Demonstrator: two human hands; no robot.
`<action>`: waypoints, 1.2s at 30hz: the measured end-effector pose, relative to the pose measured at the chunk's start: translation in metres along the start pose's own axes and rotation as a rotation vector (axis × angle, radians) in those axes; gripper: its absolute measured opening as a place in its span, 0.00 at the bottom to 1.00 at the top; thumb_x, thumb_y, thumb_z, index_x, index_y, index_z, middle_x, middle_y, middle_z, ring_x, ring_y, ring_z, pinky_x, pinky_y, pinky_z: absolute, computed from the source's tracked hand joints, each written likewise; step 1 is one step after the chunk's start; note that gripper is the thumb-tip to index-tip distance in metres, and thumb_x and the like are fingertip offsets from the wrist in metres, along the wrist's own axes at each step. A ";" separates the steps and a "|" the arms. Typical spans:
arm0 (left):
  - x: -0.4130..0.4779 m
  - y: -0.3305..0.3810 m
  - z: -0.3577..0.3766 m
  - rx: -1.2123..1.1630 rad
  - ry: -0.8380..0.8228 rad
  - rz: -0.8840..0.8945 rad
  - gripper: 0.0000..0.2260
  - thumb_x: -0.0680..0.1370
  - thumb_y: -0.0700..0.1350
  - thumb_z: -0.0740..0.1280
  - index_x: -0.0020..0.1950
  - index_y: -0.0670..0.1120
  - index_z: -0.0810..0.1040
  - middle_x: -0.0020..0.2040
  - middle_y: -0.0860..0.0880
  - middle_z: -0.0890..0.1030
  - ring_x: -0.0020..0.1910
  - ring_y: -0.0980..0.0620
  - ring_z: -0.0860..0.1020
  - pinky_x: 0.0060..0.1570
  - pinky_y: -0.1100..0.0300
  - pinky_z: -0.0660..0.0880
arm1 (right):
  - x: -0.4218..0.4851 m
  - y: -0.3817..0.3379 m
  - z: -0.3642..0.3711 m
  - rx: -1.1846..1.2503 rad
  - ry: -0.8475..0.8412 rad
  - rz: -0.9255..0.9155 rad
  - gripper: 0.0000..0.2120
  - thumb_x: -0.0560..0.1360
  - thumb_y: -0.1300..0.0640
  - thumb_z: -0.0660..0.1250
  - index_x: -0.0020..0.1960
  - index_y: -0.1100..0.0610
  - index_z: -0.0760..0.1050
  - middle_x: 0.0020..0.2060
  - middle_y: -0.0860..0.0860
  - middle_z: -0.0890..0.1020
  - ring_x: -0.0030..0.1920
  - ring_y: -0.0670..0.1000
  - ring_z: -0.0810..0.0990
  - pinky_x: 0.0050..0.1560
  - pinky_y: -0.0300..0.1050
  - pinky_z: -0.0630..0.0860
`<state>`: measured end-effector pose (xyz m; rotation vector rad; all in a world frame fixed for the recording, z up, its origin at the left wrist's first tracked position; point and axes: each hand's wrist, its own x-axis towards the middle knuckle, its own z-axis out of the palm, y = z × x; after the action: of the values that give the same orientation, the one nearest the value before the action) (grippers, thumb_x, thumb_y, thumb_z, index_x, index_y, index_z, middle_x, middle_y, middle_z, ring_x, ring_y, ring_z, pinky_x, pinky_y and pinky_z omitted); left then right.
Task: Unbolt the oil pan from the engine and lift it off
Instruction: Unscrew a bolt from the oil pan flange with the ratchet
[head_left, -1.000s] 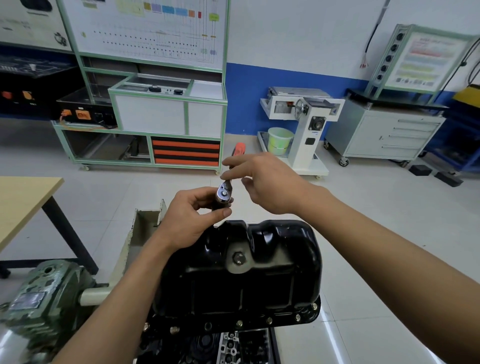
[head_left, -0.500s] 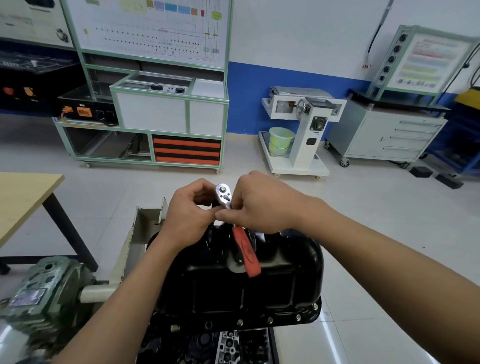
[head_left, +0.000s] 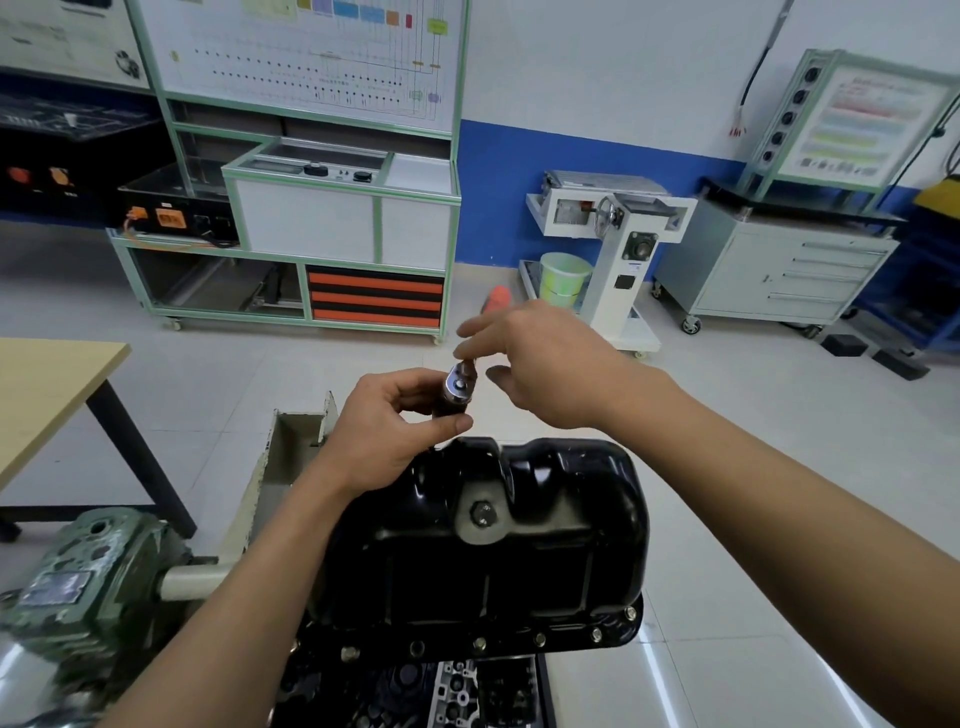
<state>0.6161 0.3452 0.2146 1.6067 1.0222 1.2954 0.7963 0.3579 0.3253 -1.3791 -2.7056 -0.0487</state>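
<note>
Black pressed steel, the pan sits upside down on the engine. Its flange faces the person, with a row of bolts along the near edge and a plug in the sloped wall. It lies below the hands and closer to the person, and its long side appears to run left to right across the view. Both hands hover above its far edge and touch nothing on it. The left hand is the nearer, its wrist just over the far left corner. Its grip is clamped round a dark socket under the chrome head of the ratchet. The right hand reaches in from the right, and its fingertips pinch the ratchet right at the head. The handle runs away from the person, and only its orange tip shows past the knuckles. My read is that the tool is being set up. Several bolt heads sit in the near flange, so the unbolting is far from done, and the coming move goes down and toward the person. The pan's hollow faces the engine, so what it holds is hidden. A pale green bucket stands well back; its contents cannot be seen
</note>
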 end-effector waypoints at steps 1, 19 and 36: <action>0.000 0.001 0.000 0.020 -0.017 0.009 0.15 0.72 0.34 0.78 0.52 0.51 0.85 0.48 0.50 0.88 0.49 0.49 0.86 0.57 0.56 0.81 | 0.000 0.001 0.000 0.037 -0.003 -0.027 0.21 0.79 0.63 0.65 0.68 0.47 0.78 0.71 0.46 0.75 0.70 0.52 0.71 0.66 0.45 0.68; 0.001 -0.002 0.005 0.021 0.102 0.013 0.13 0.63 0.38 0.77 0.39 0.52 0.79 0.38 0.52 0.85 0.39 0.54 0.83 0.45 0.54 0.80 | -0.012 -0.022 0.005 0.182 -0.140 0.060 0.27 0.73 0.39 0.70 0.25 0.57 0.72 0.19 0.50 0.69 0.24 0.50 0.67 0.29 0.46 0.68; 0.001 0.001 -0.003 0.001 -0.064 0.001 0.17 0.71 0.31 0.77 0.54 0.49 0.84 0.51 0.48 0.88 0.52 0.48 0.86 0.57 0.58 0.80 | 0.000 -0.003 0.002 0.070 -0.010 -0.145 0.25 0.73 0.72 0.61 0.63 0.52 0.82 0.71 0.52 0.75 0.68 0.51 0.74 0.60 0.41 0.70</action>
<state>0.6136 0.3460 0.2167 1.6391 0.9832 1.2359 0.7939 0.3565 0.3237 -1.1660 -2.7824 0.0420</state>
